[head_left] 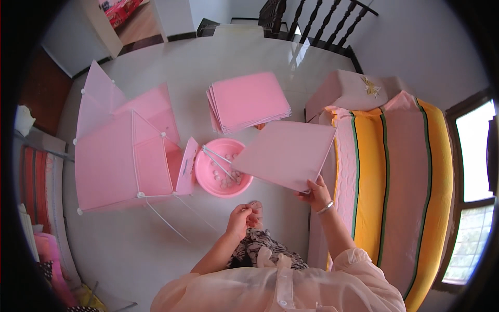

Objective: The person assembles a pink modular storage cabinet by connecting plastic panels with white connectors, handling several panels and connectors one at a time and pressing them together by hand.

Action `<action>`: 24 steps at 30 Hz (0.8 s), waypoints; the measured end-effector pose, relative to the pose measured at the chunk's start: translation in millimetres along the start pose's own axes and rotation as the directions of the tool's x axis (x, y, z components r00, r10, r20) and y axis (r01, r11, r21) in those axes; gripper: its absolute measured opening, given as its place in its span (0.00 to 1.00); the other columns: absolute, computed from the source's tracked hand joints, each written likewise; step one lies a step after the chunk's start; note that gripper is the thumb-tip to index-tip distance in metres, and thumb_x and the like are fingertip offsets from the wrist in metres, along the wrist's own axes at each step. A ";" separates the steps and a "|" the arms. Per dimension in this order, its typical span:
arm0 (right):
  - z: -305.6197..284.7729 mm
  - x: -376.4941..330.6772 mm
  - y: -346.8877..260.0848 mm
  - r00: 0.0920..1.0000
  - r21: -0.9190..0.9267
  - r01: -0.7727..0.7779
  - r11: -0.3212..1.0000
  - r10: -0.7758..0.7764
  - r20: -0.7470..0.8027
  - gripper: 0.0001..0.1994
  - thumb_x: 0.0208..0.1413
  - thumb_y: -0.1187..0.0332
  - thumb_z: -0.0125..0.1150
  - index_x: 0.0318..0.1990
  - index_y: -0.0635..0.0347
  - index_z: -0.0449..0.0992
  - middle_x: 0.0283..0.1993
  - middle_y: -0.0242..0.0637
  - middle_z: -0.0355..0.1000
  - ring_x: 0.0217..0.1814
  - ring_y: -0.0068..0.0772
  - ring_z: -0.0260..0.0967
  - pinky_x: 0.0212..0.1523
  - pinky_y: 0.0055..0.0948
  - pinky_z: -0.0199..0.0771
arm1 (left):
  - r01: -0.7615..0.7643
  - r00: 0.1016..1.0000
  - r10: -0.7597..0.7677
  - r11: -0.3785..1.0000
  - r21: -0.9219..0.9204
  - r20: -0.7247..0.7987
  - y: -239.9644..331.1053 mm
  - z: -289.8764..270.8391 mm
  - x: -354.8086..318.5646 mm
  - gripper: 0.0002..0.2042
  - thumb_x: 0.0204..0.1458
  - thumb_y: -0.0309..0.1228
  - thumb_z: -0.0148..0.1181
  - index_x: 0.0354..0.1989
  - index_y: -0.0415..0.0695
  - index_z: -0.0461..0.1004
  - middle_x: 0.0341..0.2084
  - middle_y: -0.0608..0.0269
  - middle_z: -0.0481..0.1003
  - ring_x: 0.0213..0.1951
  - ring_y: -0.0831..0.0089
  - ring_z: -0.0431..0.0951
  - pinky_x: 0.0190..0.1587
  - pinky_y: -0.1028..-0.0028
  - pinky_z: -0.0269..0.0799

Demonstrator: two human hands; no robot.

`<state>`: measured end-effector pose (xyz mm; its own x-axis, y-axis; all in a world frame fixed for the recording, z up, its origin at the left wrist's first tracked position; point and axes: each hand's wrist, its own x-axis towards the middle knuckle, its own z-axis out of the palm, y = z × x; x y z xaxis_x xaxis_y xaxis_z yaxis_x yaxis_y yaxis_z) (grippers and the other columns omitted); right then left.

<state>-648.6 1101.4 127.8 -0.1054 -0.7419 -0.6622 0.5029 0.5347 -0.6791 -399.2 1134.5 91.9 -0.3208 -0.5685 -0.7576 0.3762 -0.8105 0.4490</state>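
Worn on the head, looking steeply down through a fisheye lens, straight edges bowing toward the dark rim. Close above the right hand and left hand, forearms entering from below. Glossy white tiled floor spreading beyond the fingers. Single view only.

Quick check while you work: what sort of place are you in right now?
Most likely a room in a home, perhaps a bedroom. A striped mattress stands on the right beside a window, a stair railing shows at the top, and the pink panels lie on a glossy tiled floor.
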 end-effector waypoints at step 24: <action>5.2 305.5 -37.3 0.623 -0.732 -0.306 0.609 0.709 0.330 0.16 0.49 0.62 0.43 0.45 0.58 0.58 0.25 0.39 0.70 0.17 0.27 0.66 0.15 0.25 0.68 | -0.234 0.807 0.194 0.972 0.000 -0.558 89.5 153.5 154.9 0.09 0.44 0.24 0.43 0.35 0.37 0.58 0.23 0.56 0.68 0.18 0.73 0.68 0.17 0.79 0.64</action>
<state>-695.1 852.7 -47.6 0.5737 -0.2166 -0.7899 -0.2894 0.8486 -0.4429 -548.7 952.2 87.5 0.2988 -0.5374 -0.7886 0.4412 -0.6549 0.6135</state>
